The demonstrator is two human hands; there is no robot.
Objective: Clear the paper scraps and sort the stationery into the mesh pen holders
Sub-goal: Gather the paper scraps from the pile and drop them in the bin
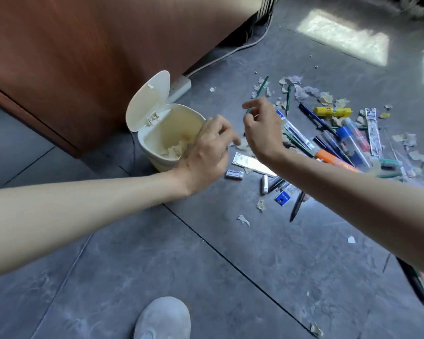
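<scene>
Grey floor (157, 253); open bin (154, 162) holds paper scraps (171, 149).

The floor (157, 265) is grey tile with dark seams. A small cream bin (157, 162) stands on it with the lid (147, 101) open, near a white power strip (180, 88). To the right of the bin, paper scraps (326, 97) lie scattered among a pile of pens (340, 148), a green pencil (288, 99), a yellow glue stick (332, 110), an orange marker (333, 160) and an eraser (234, 173). A grey shoe (163, 319) rests at the near edge.
</scene>
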